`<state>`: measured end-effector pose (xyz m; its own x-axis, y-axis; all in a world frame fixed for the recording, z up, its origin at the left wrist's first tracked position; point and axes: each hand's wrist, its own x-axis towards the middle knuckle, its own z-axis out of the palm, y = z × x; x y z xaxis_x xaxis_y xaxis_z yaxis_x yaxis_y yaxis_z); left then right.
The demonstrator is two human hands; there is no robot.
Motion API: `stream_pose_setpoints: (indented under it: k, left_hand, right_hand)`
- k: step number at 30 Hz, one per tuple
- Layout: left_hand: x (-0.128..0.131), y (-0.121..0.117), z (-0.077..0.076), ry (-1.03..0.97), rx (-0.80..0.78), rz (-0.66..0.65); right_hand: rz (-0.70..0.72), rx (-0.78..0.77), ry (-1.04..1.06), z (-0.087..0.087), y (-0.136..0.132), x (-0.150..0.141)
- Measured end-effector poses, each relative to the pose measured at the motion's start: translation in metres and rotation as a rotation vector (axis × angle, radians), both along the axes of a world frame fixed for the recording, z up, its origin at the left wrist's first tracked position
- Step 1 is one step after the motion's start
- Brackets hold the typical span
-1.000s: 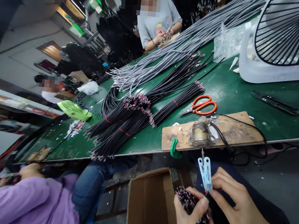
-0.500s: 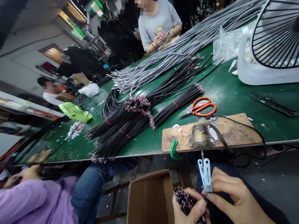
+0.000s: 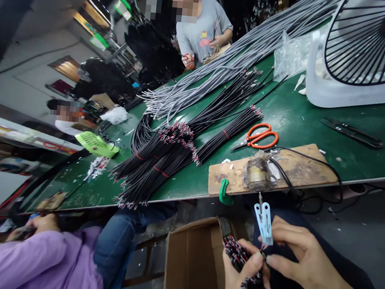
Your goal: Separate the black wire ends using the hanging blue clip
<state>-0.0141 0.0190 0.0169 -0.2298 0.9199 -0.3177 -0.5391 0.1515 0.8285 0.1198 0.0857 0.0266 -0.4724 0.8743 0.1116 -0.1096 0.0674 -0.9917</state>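
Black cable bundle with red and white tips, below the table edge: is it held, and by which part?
Yes, the left hand grips the bundle near its tips; whether the right hand also holds anything can't be told.

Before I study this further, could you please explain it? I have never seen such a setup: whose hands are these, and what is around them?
No robot is here: these are a person's two bare hands, seen by a camera worn on that person's head, looking forward and down. The left hand holds a bundle of dark wires with red and pale ends. The right hand is beside it, its fingers close to a light blue clip; I cannot tell whether they grip anything. On the green table lie black cables, grey cables, orange-handled scissors and a wooden board. A white fan stands there. The purple sleeve belongs to a co-worker.
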Motion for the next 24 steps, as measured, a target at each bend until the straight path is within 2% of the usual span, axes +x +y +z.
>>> stream_pose_setpoints:
  k: [4,5,8,10,13,14,20,24]
  left_hand:
    - [0.003,-0.002,-0.003,-0.058,-0.021,0.068]
    - [0.003,-0.002,-0.002,-0.064,-0.019,0.070]
    - [0.002,-0.001,0.003,-0.067,0.020,0.035]
    - [0.000,0.002,0.009,-0.019,0.079,0.003]
    - [-0.002,0.006,0.014,0.096,0.176,-0.005]
    - [-0.003,0.007,0.015,0.143,0.204,0.004]
    - [-0.007,0.018,0.012,0.479,0.306,0.098]
    - [-0.002,0.022,0.009,0.503,0.274,0.134]
  right_hand:
    - [-0.064,-0.001,0.060,0.000,-0.005,-0.006]
    - [-0.047,-0.069,0.103,-0.002,-0.007,-0.007]
    - [0.178,-0.408,0.300,-0.010,-0.007,-0.008]
    - [0.207,-0.560,0.381,-0.013,-0.003,-0.008]
    - [0.036,-0.601,0.415,-0.010,0.012,-0.010]
    - [0.022,-0.600,0.433,-0.007,0.018,-0.011]
    - [0.062,-0.687,0.474,0.012,0.033,-0.022]
    - [0.039,-0.756,0.561,0.015,0.029,-0.024]
